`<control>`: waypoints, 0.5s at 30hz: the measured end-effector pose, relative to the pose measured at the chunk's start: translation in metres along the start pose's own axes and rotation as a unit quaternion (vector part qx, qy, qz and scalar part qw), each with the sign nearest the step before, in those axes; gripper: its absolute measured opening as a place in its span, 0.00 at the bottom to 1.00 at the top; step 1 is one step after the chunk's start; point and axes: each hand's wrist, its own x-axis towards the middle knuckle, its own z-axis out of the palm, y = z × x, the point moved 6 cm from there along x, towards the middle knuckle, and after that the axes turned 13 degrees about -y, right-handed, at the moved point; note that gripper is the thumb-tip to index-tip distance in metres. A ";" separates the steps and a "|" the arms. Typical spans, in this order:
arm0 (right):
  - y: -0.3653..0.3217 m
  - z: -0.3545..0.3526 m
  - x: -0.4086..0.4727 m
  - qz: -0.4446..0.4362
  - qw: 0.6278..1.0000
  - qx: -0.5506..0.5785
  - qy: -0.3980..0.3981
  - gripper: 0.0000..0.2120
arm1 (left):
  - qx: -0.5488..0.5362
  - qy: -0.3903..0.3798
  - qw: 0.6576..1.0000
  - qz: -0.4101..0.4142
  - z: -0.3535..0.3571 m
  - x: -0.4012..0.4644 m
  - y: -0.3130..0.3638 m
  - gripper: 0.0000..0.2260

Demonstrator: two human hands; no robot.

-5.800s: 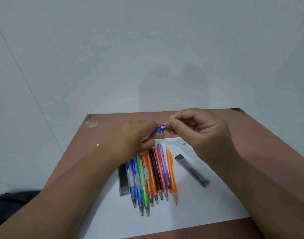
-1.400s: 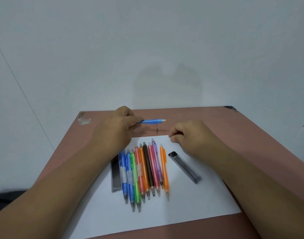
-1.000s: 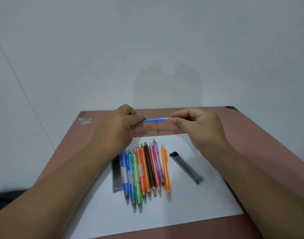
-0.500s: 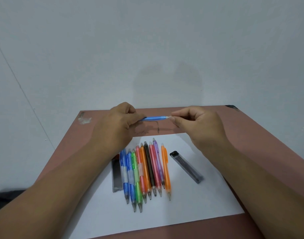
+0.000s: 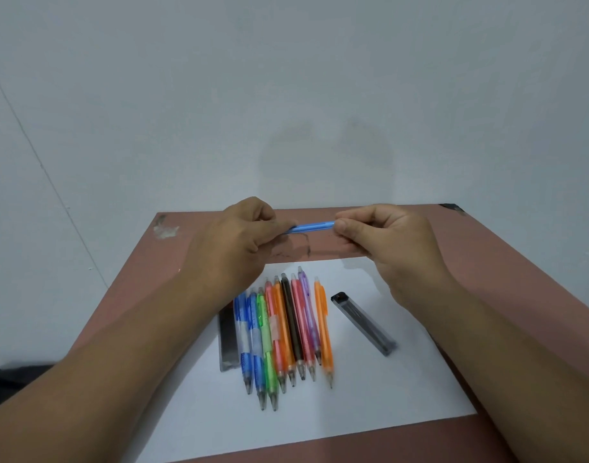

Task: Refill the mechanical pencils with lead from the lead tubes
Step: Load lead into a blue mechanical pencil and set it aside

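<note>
Background: pale grey wall is filling the upper half of the view, with a faint shadow showing on it above the hands.
Surface: reddish-brown table is standing against the wall; a white sheet of paper is lying across its near part.
Left hand: left hand is hovering above the far part of the table, fingers curled around one end of a blue pencil; that end is hidden inside the grip.
Right hand: right hand is pinching the opposite end of the blue pencil between thumb and fingertips; whether anything else is sitting in the pinch cannot be told.
Blue pencil: it is being held roughly level between the two hands, clear of the table.
Row of pencils: row of pencils is lying side by side on the paper, tips pointing toward the camera, colours running blue, green, red, orange, black, pink, purple, orange.
Left lead tube: left lead tube is lying just beside the row, touching or nearly touching the outer blue one.
Right lead tube: right lead tube is lying at an angle on the paper, apart from the row, below the right hand.
Table mark: a whitish scuff is showing at the far left corner.
</note>
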 end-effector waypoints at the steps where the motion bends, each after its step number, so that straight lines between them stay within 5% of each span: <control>1: 0.000 -0.001 0.000 -0.001 1.000 0.019 0.005 0.08 | 0.000 0.000 1.000 0.008 0.000 0.000 0.003 0.15; 4: 0.003 0.001 -0.001 0.011 0.996 0.083 0.001 0.03 | -0.066 -0.014 0.998 -0.019 0.000 0.004 0.007 0.13; 7: 0.015 0.013 0.000 0.071 0.990 0.113 -0.052 0.16 | -0.172 -0.041 0.982 -0.072 0.006 0.009 0.005 0.15; 10: 0.018 0.021 0.002 0.065 0.967 0.237 -0.058 0.17 | -0.291 -0.070 0.951 -0.076 0.014 0.009 0.004 0.08; 15: 0.013 0.014 0.004 0.038 0.911 0.410 -0.019 0.16 | -0.443 -0.082 0.886 -0.111 0.021 0.006 -0.004 0.24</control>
